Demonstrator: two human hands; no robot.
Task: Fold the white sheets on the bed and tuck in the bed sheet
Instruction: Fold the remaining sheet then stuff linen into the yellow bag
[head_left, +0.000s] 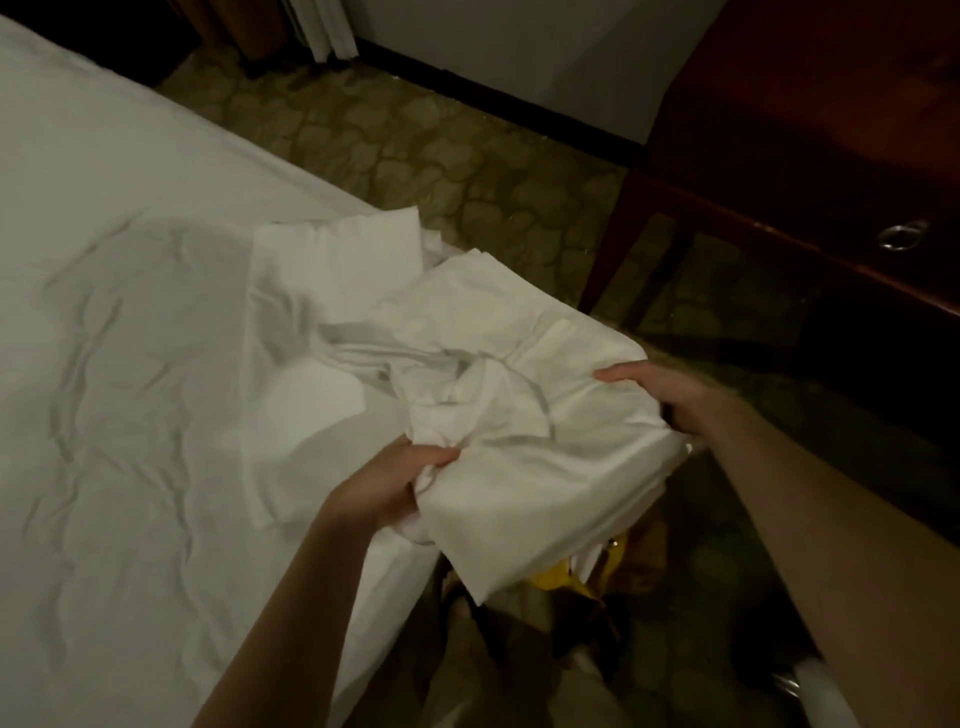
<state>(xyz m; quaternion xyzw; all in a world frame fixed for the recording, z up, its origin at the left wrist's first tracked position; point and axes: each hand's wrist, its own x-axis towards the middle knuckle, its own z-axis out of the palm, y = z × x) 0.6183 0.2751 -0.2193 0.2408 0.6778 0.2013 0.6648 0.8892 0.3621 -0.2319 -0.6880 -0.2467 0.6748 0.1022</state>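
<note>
Left hand (400, 480) clenched on bunched white sheet (519, 415), right hand (660, 397) gripping its far edge, thumb on top, both forearms reaching forward, sheet raised over bed (130, 338) corner

The sheets (519, 374) are matt white cloth, creased and bunched. The bed sheet (130, 312) is the same matt cloth, wrinkled. The dresser (810, 130) is glossy dark wood with a shiny metal pull (903, 235). The carpet (441, 150) looks rough, patterned.
</note>
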